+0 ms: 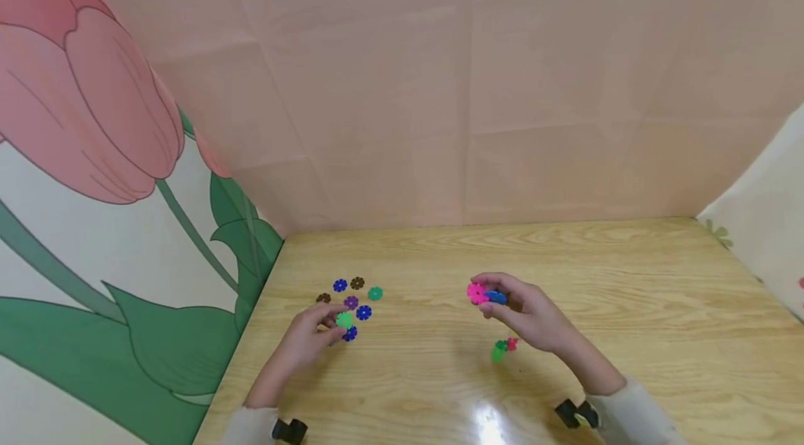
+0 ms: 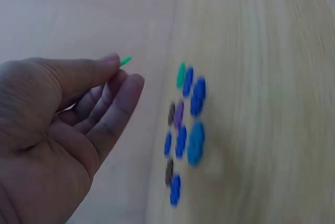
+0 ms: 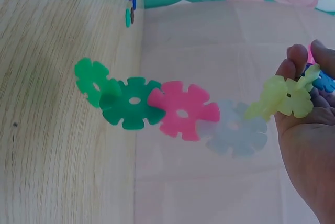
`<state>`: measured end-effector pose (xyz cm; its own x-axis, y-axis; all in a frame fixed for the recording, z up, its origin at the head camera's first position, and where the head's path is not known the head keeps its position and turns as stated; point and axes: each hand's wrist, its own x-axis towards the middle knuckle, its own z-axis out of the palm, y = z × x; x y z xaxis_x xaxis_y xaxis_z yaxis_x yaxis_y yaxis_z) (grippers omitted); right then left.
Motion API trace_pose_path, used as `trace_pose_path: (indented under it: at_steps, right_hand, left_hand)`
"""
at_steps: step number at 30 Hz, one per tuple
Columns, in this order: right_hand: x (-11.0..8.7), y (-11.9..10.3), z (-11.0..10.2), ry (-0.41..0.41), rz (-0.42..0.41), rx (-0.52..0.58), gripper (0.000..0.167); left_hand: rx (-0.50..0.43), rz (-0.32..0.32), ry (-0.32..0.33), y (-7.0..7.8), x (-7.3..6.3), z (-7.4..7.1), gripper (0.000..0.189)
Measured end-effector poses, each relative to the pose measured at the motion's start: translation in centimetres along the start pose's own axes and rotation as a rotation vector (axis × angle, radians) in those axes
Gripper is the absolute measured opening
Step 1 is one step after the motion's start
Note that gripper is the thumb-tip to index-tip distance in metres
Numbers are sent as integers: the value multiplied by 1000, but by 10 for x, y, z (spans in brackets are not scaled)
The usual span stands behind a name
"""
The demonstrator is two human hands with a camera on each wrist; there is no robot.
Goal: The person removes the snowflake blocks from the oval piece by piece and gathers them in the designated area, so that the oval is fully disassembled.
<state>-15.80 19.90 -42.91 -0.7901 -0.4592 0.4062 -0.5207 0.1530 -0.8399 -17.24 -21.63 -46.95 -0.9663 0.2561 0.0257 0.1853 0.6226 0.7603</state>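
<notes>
My left hand (image 1: 304, 342) pinches a bright green snowflake disc (image 1: 343, 320) between thumb and fingertips, above the loose discs. In the left wrist view this disc (image 2: 125, 61) shows edge-on at the fingertips. My right hand (image 1: 534, 316) grips one end of a chain of interlocked snowflake discs, where a pink disc (image 1: 477, 293) and a blue disc (image 1: 495, 297) show. In the right wrist view, yellow discs (image 3: 293, 98), a clear disc (image 3: 238, 137), a pink disc (image 3: 175, 124), a dark green disc (image 3: 121, 116) and a light green disc (image 3: 90, 80) hang from the hand in a row.
Several loose discs lie on the wooden table (image 1: 414, 375) at the left, among them a teal one (image 1: 375, 293), a purple one (image 1: 351, 303) and a brown one (image 1: 356, 283). A pink cloth (image 1: 389, 117) stands behind; a tulip-patterned panel (image 1: 125, 236) borders the left.
</notes>
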Motion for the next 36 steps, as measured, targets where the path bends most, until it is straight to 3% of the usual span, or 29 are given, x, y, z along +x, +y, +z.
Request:
trace_pose_path:
  at_steps: [7,13,24,28,36]
  right_hand:
    - [0,0,-2,0,-12,-4,37]
    - [0,0,-2,18,-18,-1,37]
    - [0,2,-3,13,-33,-1,36]
    - [0,2,-3,12,-31,-13,35]
    - [0,2,-3,10,-29,-27,35]
  left_hand:
    - [42,-63,-14,-32,-7,-13,35]
    - [25,-155,-8,-48,-14,-18,37]
    - [120,-181,27,-62,-22,-23,31]
    - [174,-209,30,-64,-21,-23,30]
    - [290,-198,44,-67,-19,-22,31]
